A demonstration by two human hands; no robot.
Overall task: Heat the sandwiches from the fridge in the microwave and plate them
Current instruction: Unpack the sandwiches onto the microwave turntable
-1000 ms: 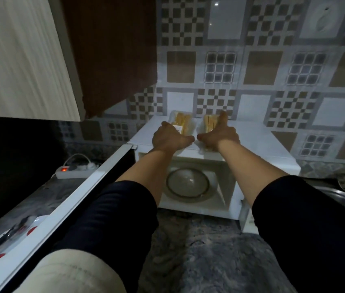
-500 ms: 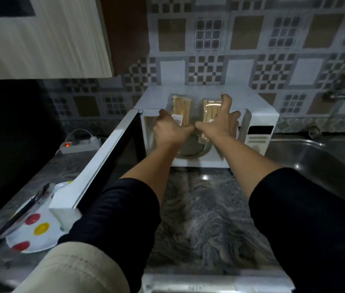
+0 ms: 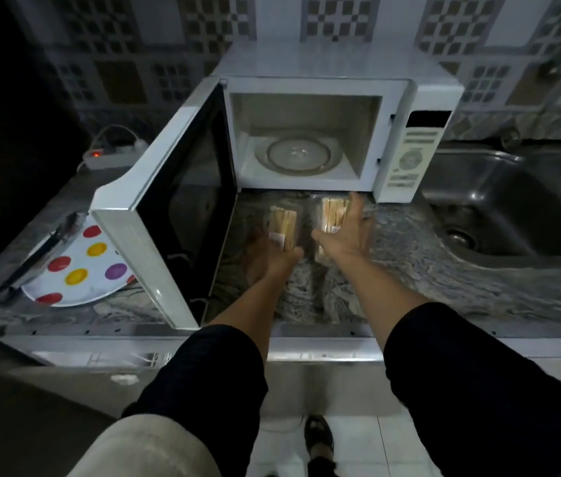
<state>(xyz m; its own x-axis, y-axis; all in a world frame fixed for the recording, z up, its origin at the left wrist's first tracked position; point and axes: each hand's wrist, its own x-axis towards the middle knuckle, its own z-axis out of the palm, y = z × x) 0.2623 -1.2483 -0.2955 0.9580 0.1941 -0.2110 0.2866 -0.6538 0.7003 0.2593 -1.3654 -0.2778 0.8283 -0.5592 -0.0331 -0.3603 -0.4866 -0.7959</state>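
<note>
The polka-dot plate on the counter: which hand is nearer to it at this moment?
Left. The left hand holds a wrapped sandwich just past the open microwave door, which half covers the polka-dot plate. The right hand is farther right, on the other sandwich.

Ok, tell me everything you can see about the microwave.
The microwave is a white box, likely painted metal, standing on the marbled counter against the tiled wall, left of the sink. Its dark-windowed door hangs wide open to the left. Inside, a round glass turntable sits bare. A button panel runs down its right side.
</note>
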